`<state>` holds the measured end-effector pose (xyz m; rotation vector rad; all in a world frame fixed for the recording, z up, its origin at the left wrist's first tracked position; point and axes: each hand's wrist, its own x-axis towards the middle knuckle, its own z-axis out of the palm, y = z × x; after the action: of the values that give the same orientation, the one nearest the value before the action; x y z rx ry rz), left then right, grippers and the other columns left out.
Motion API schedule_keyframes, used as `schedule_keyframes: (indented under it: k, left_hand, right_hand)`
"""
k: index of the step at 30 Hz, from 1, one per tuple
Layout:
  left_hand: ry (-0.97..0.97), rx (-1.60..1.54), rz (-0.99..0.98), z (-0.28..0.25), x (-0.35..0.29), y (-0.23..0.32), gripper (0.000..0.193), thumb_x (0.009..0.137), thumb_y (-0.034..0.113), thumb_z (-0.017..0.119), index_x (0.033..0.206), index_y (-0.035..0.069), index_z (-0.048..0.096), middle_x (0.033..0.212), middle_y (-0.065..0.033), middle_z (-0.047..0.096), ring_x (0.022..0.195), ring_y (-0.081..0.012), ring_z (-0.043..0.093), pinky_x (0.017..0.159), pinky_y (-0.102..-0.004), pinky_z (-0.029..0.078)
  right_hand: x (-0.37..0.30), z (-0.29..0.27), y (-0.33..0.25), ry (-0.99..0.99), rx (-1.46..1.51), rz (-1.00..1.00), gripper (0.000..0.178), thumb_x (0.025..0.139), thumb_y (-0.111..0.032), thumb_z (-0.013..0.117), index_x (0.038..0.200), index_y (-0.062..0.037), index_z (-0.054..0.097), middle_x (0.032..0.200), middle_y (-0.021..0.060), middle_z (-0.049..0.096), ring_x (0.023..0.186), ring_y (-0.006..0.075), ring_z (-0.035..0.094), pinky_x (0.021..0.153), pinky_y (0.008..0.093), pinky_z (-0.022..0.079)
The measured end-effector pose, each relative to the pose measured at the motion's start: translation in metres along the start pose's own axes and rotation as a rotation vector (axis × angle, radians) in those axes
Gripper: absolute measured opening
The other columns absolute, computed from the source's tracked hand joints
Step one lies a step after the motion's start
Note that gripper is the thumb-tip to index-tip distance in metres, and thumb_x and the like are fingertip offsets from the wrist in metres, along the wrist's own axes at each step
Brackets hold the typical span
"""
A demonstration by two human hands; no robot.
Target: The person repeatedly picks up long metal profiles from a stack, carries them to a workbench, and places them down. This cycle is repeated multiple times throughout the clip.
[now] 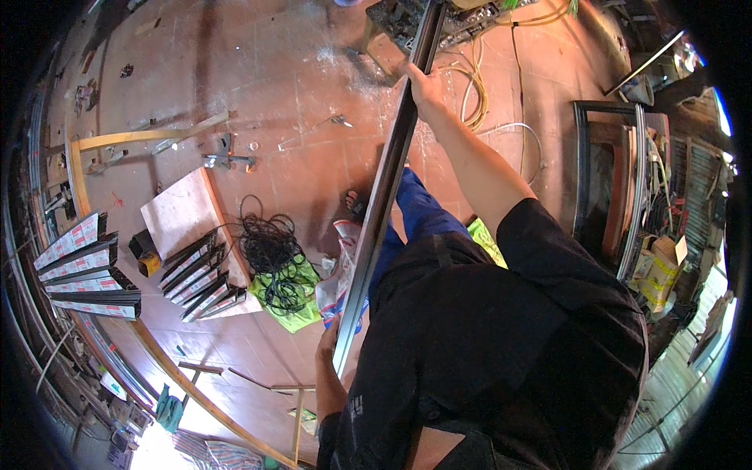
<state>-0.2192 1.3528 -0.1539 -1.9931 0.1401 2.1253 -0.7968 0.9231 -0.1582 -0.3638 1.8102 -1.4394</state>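
A long dark metal profile (384, 184) slants across the view, from the machine at the top down to my left side. Near its upper part my right hand (424, 88) is wrapped around it, with the arm stretched out. My left hand (329, 345) holds the lower end of the profile, and its fingers are partly hidden behind the edge. Beneath the profile are my blue trousers (419, 207) and a sandalled foot (355, 204). A tangle of black cord (266, 247) lies on a lime-green bag (274, 301) to the left of the profile.
A machine (395, 23) stands at the top, with yellow hoses (474, 102) beside it. Bundles of labelled dark profiles (82, 266) lie at the left near a pale board (180, 207). A clamp-like tool (229, 159) is on the tiled floor. Dark frames (580, 172) lean at the right.
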Motion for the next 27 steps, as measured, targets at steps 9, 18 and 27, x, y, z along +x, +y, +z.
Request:
schedule_keyframes:
  k: [9, 18, 27]
  left_hand:
    - [-0.031, -0.012, 0.002, 0.002, 0.015, 0.010, 0.083, 0.095, 0.078, 0.050, 0.126, 0.004, 0.072, 0.112, -0.0108, 0.074, 0.097, -0.0207, 0.066, 0.088, -0.0322, 0.050]
    - [-0.093, -0.117, -0.009, 0.009, 0.039, 0.022, 0.077, 0.099, 0.074, 0.049, 0.122, 0.005, 0.074, 0.108, -0.0073, 0.076, 0.091, -0.0180, 0.068, 0.085, -0.0300, 0.052]
    - [-0.084, 0.084, 0.038, 0.027, 0.069, 0.021, 0.093, 0.100, 0.074, 0.044, 0.155, 0.000, 0.044, 0.157, -0.0175, 0.047, 0.143, -0.0275, 0.044, 0.120, -0.0362, 0.030]
  right_hand:
    - [0.009, 0.004, 0.011, -0.038, 0.084, -0.048, 0.048, 0.083, -0.027, 0.080, 0.119, -0.0027, 0.059, 0.099, 0.0057, 0.067, 0.089, 0.0159, 0.062, 0.079, 0.0343, 0.051]
    - [0.012, 0.001, 0.022, 0.025, -0.084, -0.088, 0.052, 0.079, -0.036, 0.082, 0.114, -0.0059, 0.058, 0.091, 0.0047, 0.061, 0.079, 0.0174, 0.059, 0.068, 0.0371, 0.050]
    - [0.024, -0.010, 0.014, 0.005, -0.091, -0.025, 0.050, 0.081, -0.035, 0.081, 0.115, -0.0074, 0.058, 0.092, 0.0049, 0.059, 0.077, 0.0183, 0.059, 0.064, 0.0397, 0.054]
